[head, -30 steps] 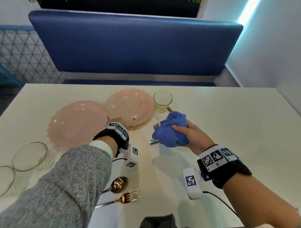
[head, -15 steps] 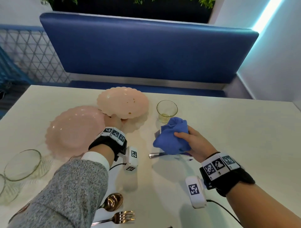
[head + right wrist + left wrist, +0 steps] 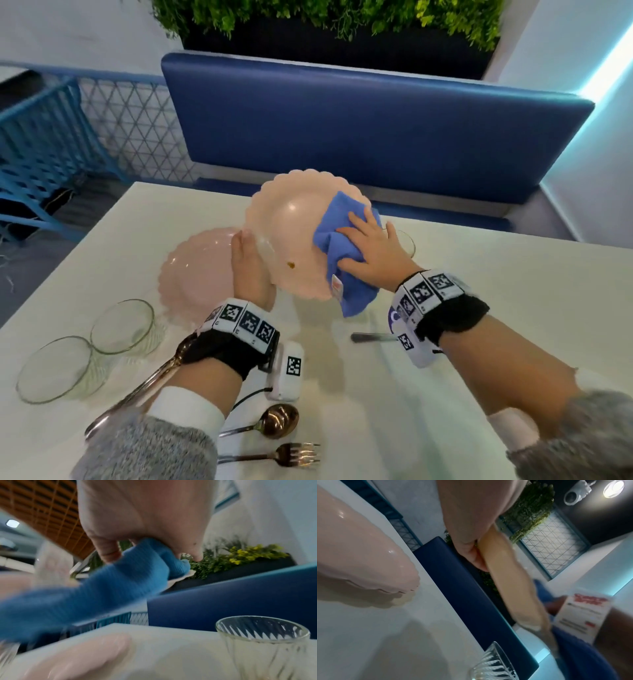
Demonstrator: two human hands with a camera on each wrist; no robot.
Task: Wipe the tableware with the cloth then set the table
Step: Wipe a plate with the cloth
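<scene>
My left hand [image 3: 248,263] grips the left rim of a pink scalloped plate [image 3: 291,236], held off the table and tilted towards me. A small brown spot [image 3: 291,264] sits on its face. My right hand [image 3: 371,248] holds a bunched blue cloth [image 3: 337,236] against the plate's right side, and the cloth's lower end with a white label hangs below the rim. In the left wrist view, the left hand [image 3: 471,536] pinches the plate's edge [image 3: 505,577]. Thumb and fingers of the right hand [image 3: 145,520] curl on the cloth [image 3: 120,582] in the right wrist view.
A second pink plate [image 3: 198,274] lies on the white table [image 3: 513,308] at the left. Two glass bowls [image 3: 121,325] stand nearer the left edge. A small glass [image 3: 407,241] sits behind my right hand. Spoon [image 3: 274,419], fork [image 3: 294,454] and a knife handle [image 3: 370,337] lie near me.
The left hand has raised the pink plate and tilted it up. The right hand has carried the blue cloth from above the table onto the plate's right side.
</scene>
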